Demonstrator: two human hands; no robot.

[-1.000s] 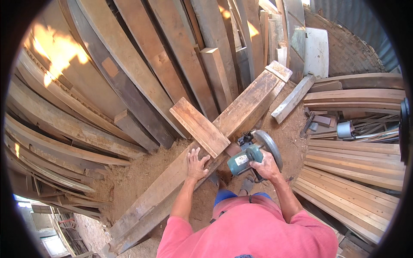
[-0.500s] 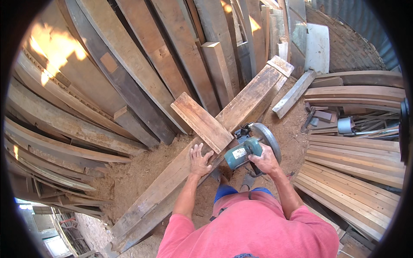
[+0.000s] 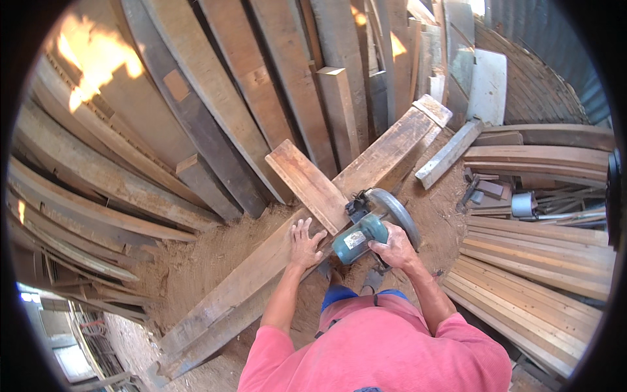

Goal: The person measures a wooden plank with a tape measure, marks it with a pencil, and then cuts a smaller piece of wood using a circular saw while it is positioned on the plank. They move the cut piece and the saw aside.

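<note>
My right hand grips the handle of a green circular saw, whose round grey blade guard faces away to the right. The saw's front sits against the near right end of a short reddish-brown board. That board lies crosswise on a long, thick wooden beam running from lower left to upper right. Flat on the beam, just left of the short board's near end, rests my left hand, fingers spread. The blade's lower edge is hidden.
Tall planks lean along the far and left sides. Stacked light wooden strips lie at the right, below curved boards and a white cylinder. A squared timber piece leans beyond the beam. Sawdust covers the ground.
My right hand has shifted the saw slightly left and nearer the short board's end. The left hand stays on the beam. The whole view has tilted a little.
</note>
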